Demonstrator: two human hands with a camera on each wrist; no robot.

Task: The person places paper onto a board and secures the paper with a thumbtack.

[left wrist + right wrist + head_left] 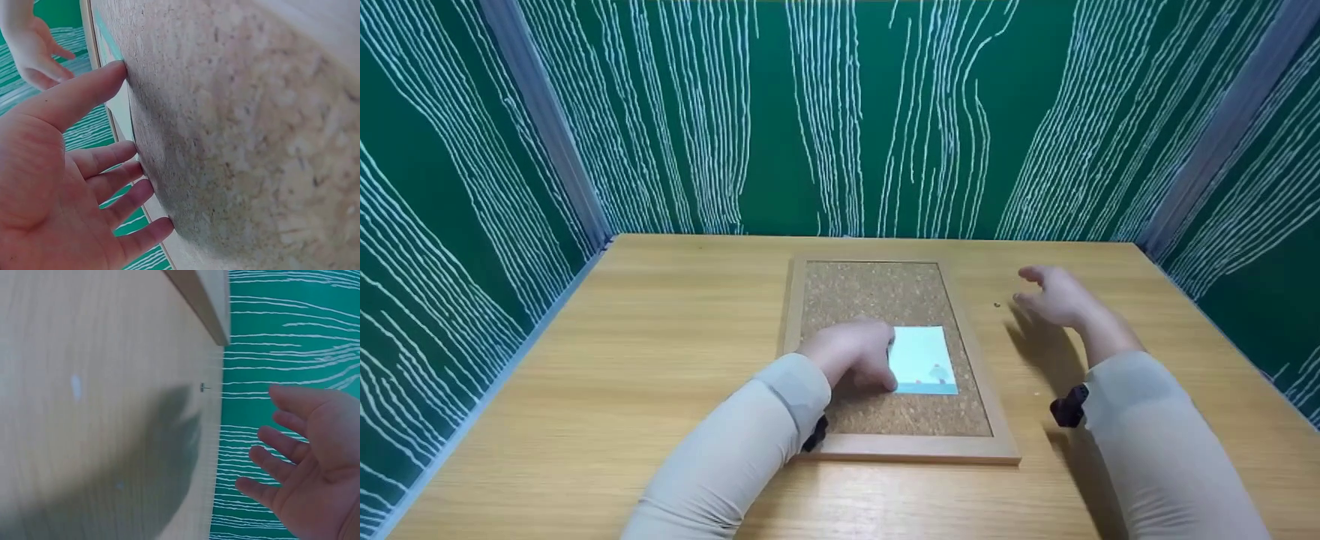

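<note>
A wood-framed cork board lies flat on the table, with a pale blue sheet of paper on its right half. My left hand is at the paper's left edge, thumb and fingertips touching down there. In the left wrist view, the left hand's fingers are spread and fairly straight, meeting the cork surface and the paper's edge. Right of the board, my right hand hovers above the table, holding nothing, its fingers loosely extended. Just left of it, a small pushpin lies on the tabletop.
The light wooden table runs back to green walls with white wavy lines. The board's raised frame stands slightly above the tabletop. A small pale mark shows on the table in the right wrist view.
</note>
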